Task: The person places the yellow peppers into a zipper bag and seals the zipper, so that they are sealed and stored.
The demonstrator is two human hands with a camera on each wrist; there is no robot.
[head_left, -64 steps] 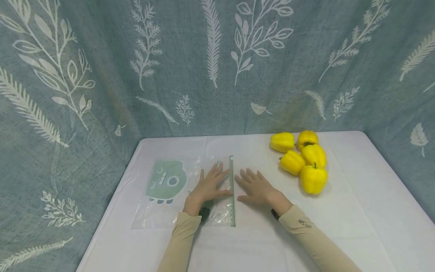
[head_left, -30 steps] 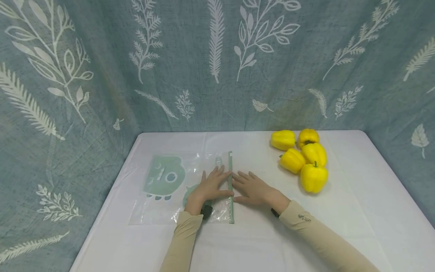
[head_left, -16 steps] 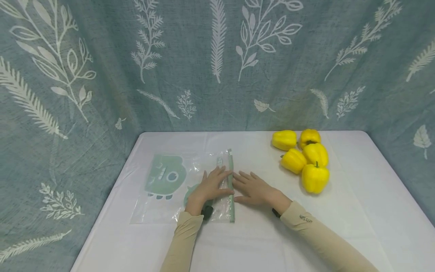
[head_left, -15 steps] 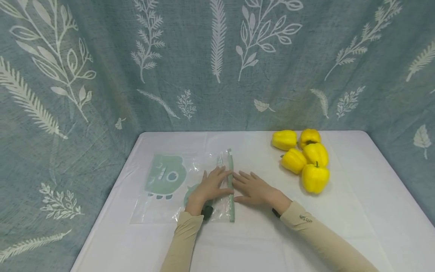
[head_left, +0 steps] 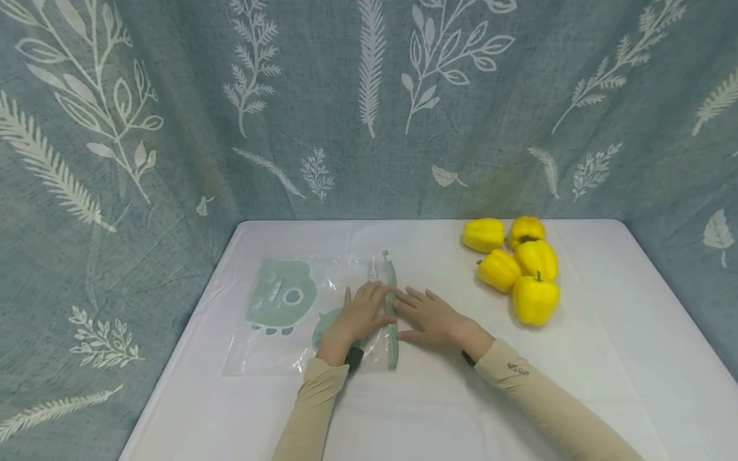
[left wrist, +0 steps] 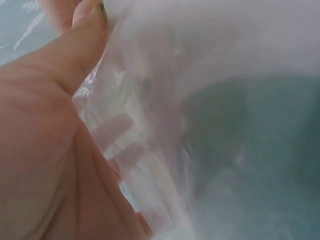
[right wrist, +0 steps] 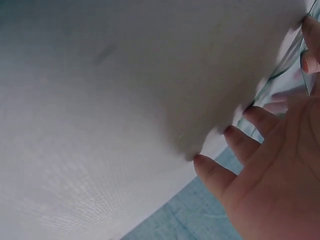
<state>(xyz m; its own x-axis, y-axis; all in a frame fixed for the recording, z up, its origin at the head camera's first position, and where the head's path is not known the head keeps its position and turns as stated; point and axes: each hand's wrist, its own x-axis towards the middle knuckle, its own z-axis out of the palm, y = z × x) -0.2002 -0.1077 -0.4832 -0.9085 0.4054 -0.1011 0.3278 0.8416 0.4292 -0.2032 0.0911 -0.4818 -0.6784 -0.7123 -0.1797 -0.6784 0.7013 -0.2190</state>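
L hand [head_left: 359, 315] on bag [head_left: 284, 294] at strip [head_left: 393, 349], appar. steadying it, pinch can't be confirmed; R hand [head_left: 432, 321] w/ fingers extended, tips on table [head_left: 455, 410].

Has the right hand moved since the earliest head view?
Yes, slightly left: its gap to the front yellow pepper, unmoved, has widened, and the right hand's fingertips now reach the green strip.
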